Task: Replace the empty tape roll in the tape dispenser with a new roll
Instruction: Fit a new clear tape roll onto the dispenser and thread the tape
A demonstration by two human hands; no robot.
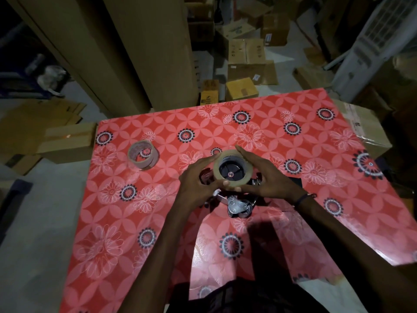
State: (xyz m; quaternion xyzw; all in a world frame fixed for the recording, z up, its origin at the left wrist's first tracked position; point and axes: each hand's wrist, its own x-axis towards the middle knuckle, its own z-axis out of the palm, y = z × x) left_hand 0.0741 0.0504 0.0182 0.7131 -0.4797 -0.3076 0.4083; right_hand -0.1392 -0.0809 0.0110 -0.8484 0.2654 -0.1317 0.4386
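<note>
A new roll of clear tape (248, 164) sits around the black hub of the tape dispenser (239, 205), whose metal front shows below the roll. My left hand (196, 179) grips the roll from the left. From the right, my right hand (264, 175) holds the same roll, fingers stretched along its far rim. The dispenser's body is mostly hidden under my hands. An empty cardboard tape core (142, 154) lies on its side on the red flowered table (293, 222), apart at the left.
Tall cardboard sheets (126, 48) stand behind the table's far left corner. Several cardboard boxes (246, 62) lie on the floor beyond the far edge. A box (70, 141) sits by the table's left edge, another wrapped one (363, 125) by the right.
</note>
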